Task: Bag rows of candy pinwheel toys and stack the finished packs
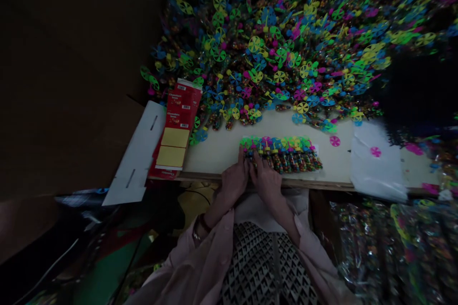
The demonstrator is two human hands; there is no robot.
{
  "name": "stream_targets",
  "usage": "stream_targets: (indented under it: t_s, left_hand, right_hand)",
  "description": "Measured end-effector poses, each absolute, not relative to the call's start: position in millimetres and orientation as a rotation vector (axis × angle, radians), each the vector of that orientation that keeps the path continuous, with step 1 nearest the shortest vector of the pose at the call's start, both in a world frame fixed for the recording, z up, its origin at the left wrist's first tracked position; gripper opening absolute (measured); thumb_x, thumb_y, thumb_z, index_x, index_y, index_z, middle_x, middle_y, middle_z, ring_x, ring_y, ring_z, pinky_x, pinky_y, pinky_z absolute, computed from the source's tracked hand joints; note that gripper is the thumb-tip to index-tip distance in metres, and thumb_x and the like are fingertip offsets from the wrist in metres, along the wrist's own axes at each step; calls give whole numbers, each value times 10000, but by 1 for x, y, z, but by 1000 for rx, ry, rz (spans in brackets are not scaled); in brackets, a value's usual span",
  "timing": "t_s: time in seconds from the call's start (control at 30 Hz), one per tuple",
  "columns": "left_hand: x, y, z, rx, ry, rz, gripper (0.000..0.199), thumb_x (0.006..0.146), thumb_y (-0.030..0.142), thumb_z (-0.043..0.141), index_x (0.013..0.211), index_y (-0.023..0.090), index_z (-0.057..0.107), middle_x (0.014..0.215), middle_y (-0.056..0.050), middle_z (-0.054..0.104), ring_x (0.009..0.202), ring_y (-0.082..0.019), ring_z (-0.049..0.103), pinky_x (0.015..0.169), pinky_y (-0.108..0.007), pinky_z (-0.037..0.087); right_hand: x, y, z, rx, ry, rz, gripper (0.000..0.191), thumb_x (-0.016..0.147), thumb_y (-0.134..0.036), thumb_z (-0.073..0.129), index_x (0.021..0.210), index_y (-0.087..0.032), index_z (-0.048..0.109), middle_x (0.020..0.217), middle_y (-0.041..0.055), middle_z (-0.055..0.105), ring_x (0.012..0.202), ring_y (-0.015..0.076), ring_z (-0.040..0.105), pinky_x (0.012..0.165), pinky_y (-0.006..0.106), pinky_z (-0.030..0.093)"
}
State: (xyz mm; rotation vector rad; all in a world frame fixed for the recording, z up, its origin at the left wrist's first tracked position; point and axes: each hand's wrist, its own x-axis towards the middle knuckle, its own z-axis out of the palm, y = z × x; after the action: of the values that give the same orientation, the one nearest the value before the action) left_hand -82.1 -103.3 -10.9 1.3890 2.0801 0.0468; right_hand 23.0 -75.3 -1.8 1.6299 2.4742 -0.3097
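Note:
A row of small clear candy tubes (291, 162), filled with multicoloured beads of candy and topped with bright plastic fan wheels, lies side by side near the table's front edge. At the left end of this row, my left hand (234, 180) has its fingers closed on a candy tube. Right beside it, my right hand (266, 181) also closes on the tubes there, its index finger pointing forward over them. Both thumbs and the tubes under the fingers are largely hidden. Pale backing shows behind the row's right end.
A large heap of fan-topped candy tubes (272, 43) covers the back of the table (211, 157). Red printed cards (179, 119) and a white slotted board (138, 152) lie left. To the right are a white plastic bag (375, 167) and, lower, bagged candy tubes (390, 243).

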Motion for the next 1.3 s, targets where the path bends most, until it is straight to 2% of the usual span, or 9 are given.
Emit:
stream_targets:
  t_s: [0.43, 0.6, 0.67, 0.77, 0.9, 0.97, 1.1, 1.2, 1.3]
  left_hand:
    - [-90, -105, -21, 1303, 1987, 202, 668, 950, 532, 44, 1516, 178, 77, 912, -166, 716, 837, -301, 684, 674, -342, 454]
    - [-90, -110, -26, 1255, 2008, 497, 682, 952, 538, 168, 1518, 182, 37, 1169, -189, 617, 1023, -292, 618, 835, -397, 459]
    - [-89, -114, -31, 1246, 2032, 642, 700, 947, 530, 240, 1517, 169, 55, 1216, -184, 563, 1123, -285, 548, 943, -432, 419]
    - [-81, -115, -36, 1194, 1992, 743, 701, 924, 524, 345, 1502, 172, 163, 1209, -158, 507, 1172, -263, 490, 1022, -442, 375]
    - [-68, -104, -32, 1282, 1991, 806, 706, 902, 486, 428, 1489, 163, 204, 1213, -154, 438, 1183, -262, 451, 1044, -440, 358]
    - [-65, -92, -27, 1352, 1989, 817, 710, 903, 463, 433, 1491, 147, 191, 1200, -159, 427, 1169, -267, 447, 1039, -445, 360]
    - [-66, -72, -23, 1398, 1994, 788, 702, 904, 426, 435, 1491, 133, 185, 1196, -159, 417, 1161, -269, 442, 1044, -446, 351]
    - [-69, -66, -28, 1419, 2012, 749, 686, 906, 441, 434, 1489, 159, 207, 1203, -155, 432, 1173, -278, 440, 1048, -458, 342]
    - [-68, -67, -32, 1411, 2043, 706, 689, 909, 469, 417, 1490, 164, 205, 1201, -164, 463, 1175, -296, 448, 1032, -480, 348]
  right_hand:
    - [7, -85, 7, 1471, 2378, -375, 509, 943, -141, 302, 1450, -93, 292, 921, 167, 674, 738, 189, 696, 594, 249, 519]
    - [45, -79, 21, 1611, 2570, -624, 419, 963, -321, 373, 1351, -196, 473, 943, 103, 702, 799, 187, 681, 701, 283, 513]
    - [88, -63, 20, 1997, 2664, -602, 417, 977, -381, 311, 1247, -202, 574, 1029, 101, 685, 903, 182, 648, 806, 292, 486]
    - [158, -24, 3, 2675, 2413, -350, 522, 948, -484, 304, 1206, -134, 594, 1082, 156, 640, 976, 228, 587, 890, 350, 431]
    - [212, 12, -34, 2526, 2223, -925, 597, 912, -553, 291, 1115, -109, 636, 978, 156, 663, 900, 230, 578, 833, 331, 432]
    - [218, 11, -43, 2552, 2215, -1022, 625, 912, -568, 265, 1114, -103, 629, 1000, 160, 660, 928, 230, 570, 848, 327, 425]
    - [209, -28, -28, 2910, 2250, -595, 618, 929, -567, 254, 1179, -95, 566, 1079, 167, 605, 982, 228, 550, 887, 348, 405]
    - [190, -72, -3, 2544, 2454, -433, 503, 930, -570, 329, 1059, -167, 602, 1022, 115, 615, 1010, 230, 541, 901, 351, 383]
    - [160, -104, 5, 2136, 2376, -445, 416, 927, -520, 412, 1062, -166, 583, 1004, 117, 638, 967, 240, 575, 855, 352, 392]
